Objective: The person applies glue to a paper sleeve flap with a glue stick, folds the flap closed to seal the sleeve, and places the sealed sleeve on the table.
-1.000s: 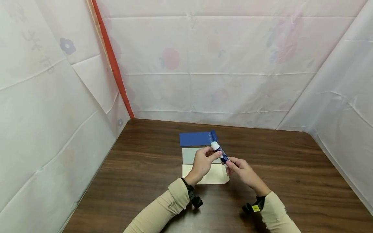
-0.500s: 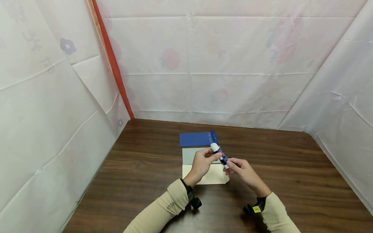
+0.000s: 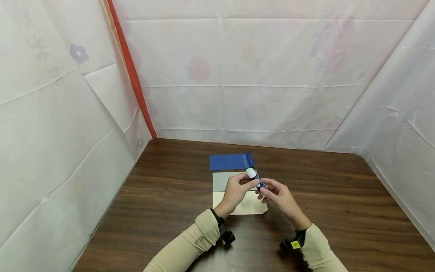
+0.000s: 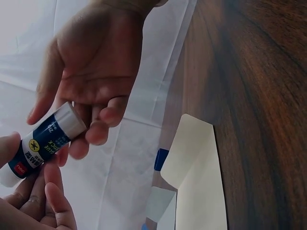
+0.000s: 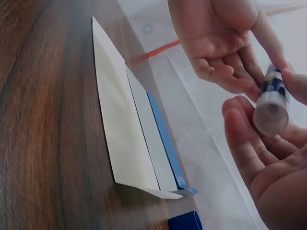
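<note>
A glue stick (image 3: 251, 173) with white ends and a dark blue label is held in the air above several paper pieces. My left hand (image 3: 235, 191) pinches its body between thumb and fingers, the label showing in the left wrist view. My right hand (image 3: 281, 198) is at the other end, its fingers (image 4: 97, 132) curled behind the white base and its thumb close along the side. Beneath lie a cream paper piece (image 3: 247, 207) with a raised end flap and a grey-green piece (image 3: 220, 182), partly hidden by my left hand. Behind them is a blue paper strip (image 3: 227, 162).
The blue strip's right end is folded and bears whitish marks. A small dark blue object (image 5: 184, 221) sits beyond the cream flap, hidden behind my right hand in the head view. The brown wooden table (image 3: 163, 196) is bordered by white sheeting (image 3: 255, 75).
My right hand has shifted slightly left and up along the glue stick, its fingers rearranged around the lower end. The left hand stays nearly still. The papers have not moved.
</note>
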A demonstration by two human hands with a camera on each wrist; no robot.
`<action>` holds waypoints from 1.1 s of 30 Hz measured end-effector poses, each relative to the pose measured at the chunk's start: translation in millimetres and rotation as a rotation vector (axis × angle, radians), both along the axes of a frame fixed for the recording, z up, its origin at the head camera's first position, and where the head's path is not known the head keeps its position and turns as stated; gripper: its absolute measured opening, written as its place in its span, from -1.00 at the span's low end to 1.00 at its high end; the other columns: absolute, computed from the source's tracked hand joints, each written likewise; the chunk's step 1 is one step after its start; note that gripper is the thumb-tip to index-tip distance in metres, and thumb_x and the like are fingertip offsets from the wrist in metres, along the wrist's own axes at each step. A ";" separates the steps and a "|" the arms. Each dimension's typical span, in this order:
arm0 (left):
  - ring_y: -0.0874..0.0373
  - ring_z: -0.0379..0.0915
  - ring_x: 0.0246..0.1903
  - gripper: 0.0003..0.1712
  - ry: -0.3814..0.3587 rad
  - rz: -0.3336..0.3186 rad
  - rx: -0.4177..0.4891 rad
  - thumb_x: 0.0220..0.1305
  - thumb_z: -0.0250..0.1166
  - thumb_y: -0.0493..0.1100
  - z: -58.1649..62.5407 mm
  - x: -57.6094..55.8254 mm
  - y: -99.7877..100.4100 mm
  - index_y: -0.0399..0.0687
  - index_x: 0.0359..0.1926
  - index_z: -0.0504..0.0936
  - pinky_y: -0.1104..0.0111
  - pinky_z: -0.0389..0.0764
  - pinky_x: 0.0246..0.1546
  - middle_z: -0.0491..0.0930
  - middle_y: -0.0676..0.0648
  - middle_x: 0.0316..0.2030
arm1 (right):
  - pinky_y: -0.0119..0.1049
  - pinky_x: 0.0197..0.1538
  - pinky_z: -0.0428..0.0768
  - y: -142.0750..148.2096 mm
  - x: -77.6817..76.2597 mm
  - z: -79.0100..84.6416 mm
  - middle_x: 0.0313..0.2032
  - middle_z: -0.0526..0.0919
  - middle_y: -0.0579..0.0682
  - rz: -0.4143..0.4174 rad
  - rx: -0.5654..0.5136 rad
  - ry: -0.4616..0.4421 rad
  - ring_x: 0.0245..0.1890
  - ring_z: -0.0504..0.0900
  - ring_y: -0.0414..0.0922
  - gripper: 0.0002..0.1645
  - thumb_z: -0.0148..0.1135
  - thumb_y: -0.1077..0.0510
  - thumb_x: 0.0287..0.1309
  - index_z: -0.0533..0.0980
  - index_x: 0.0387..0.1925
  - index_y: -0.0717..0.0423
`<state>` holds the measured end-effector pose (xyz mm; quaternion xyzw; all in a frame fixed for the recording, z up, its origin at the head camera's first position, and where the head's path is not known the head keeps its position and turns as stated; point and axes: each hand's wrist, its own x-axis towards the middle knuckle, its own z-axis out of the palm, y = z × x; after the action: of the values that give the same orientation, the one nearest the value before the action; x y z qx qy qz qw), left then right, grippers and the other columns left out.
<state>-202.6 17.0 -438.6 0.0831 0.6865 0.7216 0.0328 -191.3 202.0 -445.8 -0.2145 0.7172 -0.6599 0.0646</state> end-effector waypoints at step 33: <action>0.26 0.50 -0.31 -0.65 -0.032 0.012 -0.044 0.26 0.34 0.00 5.0 -0.6 0.0 -0.15 -0.07 0.69 0.37 0.47 -0.21 0.69 -0.10 -0.28 | -0.44 -0.33 0.68 -18.1 5.6 2.0 -0.36 0.71 -0.21 -0.228 -0.141 0.018 -0.42 0.68 -0.30 -0.55 0.20 0.33 0.27 0.38 0.07 0.62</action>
<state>-203.2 16.9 -433.5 0.0668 0.7020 0.7078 0.0410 -185.7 183.9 -443.8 -0.1413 0.6893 -0.7098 -0.0323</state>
